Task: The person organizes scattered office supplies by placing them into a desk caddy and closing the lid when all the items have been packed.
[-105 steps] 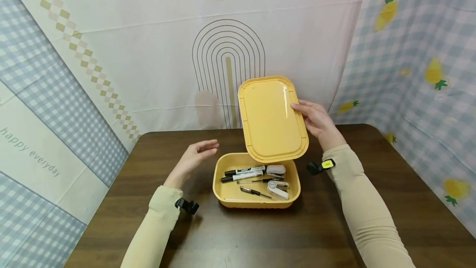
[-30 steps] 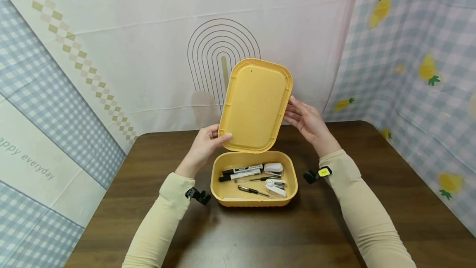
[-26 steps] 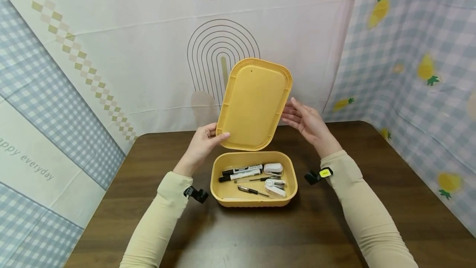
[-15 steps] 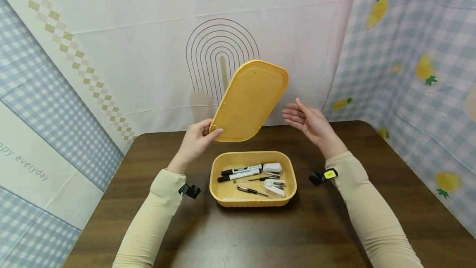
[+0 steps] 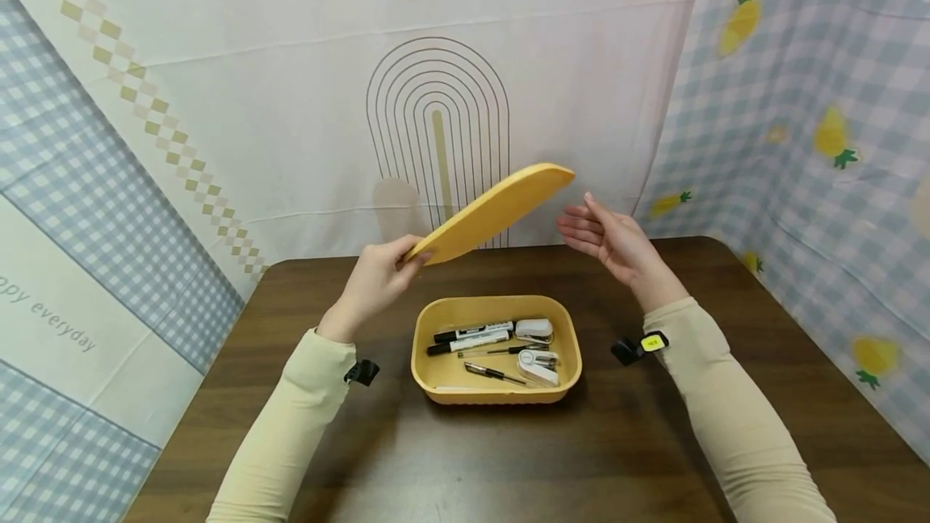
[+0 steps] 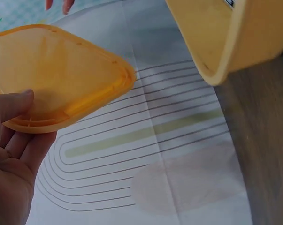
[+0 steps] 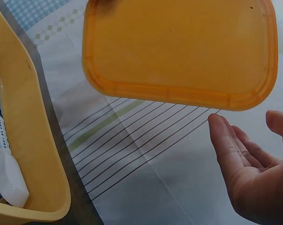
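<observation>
My left hand pinches one end of a yellow plastic lid, thumb on the ribbed inner face and fingers beneath, as the left wrist view shows. The lid is up in the air above the back of the table, tilted, its far end rising to the right. My right hand hovers off that far end, fingers straight and holding nothing. Below both hands a yellow box stands uncovered on the table. Inside lie two markers, two pens and two small white staplers.
The dark wooden table runs back to a white cloth backdrop with printed arches. Checked cloth with pineapples hangs at the right. A black wrist camera sits on the right sleeve, near the box's right side.
The left hand has taken hold of the lid and the right hand has let go, drawing away to the right. The lid has tipped from near upright to almost edge-on. The box has stayed put.
</observation>
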`<state>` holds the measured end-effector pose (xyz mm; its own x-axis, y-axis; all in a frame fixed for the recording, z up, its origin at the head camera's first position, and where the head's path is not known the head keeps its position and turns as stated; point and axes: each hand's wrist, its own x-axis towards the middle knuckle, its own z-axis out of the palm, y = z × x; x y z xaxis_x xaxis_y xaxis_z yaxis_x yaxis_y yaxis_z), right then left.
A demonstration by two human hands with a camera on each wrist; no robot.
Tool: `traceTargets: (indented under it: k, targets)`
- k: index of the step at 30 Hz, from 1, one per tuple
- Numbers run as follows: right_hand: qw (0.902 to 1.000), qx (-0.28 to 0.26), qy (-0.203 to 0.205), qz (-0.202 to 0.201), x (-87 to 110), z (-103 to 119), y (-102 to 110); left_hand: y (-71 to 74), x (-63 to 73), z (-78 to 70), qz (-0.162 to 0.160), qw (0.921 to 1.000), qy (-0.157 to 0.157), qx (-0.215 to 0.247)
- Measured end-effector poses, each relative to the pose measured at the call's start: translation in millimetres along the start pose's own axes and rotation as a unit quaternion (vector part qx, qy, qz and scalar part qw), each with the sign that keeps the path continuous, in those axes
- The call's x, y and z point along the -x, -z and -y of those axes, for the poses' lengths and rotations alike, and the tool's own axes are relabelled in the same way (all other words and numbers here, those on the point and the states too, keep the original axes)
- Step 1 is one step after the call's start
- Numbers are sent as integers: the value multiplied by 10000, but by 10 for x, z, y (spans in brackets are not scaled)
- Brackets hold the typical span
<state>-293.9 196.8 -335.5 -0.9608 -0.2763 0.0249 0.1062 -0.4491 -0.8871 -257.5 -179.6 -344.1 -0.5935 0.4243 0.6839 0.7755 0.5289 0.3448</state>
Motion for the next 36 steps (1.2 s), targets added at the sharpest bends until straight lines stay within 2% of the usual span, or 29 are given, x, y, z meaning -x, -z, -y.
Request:
traceTargets:
  k: [4, 7, 12, 16, 23, 28, 32, 34, 36]
  targets:
    - [9999, -90, -61, 10, 13, -18, 10, 19, 9, -23, -4, 9968, -446, -669]
    - [9999, -103, -107, 28, 27, -19, -1, 40, 7, -42, -13, 9897, -830, -1163]
    - [9998, -51, -197, 57, 44, -2, -10, 59, -10, -77, -72, 9708, -1461, -1901]
    - [9997, 79, -232, -30, 55, -4, -2, 57, -23, -110, -130, 9533, -1839, -2392]
    - [9994, 244, -224, -39, 66, -49, 16, 25, -1, -167, -118, 9328, -2277, -2790]
    - [9992, 339, -223, 47, 52, -83, -7, -16, -9, -201, -221, 9095, -2585, -3249]
    - [9994, 187, -280, -17, 44, -100, -23, -56, -26, -229, -290, 8930, -2796, -3513]
    - [9995, 84, -319, -24, 46, -104, -22, -76, -28, -239, -330, 8876, -2860, -3595]
    - [9993, -52, -358, -18, 47, -106, -17, -93, -25, -249, -355, 8861, -2883, -3611]
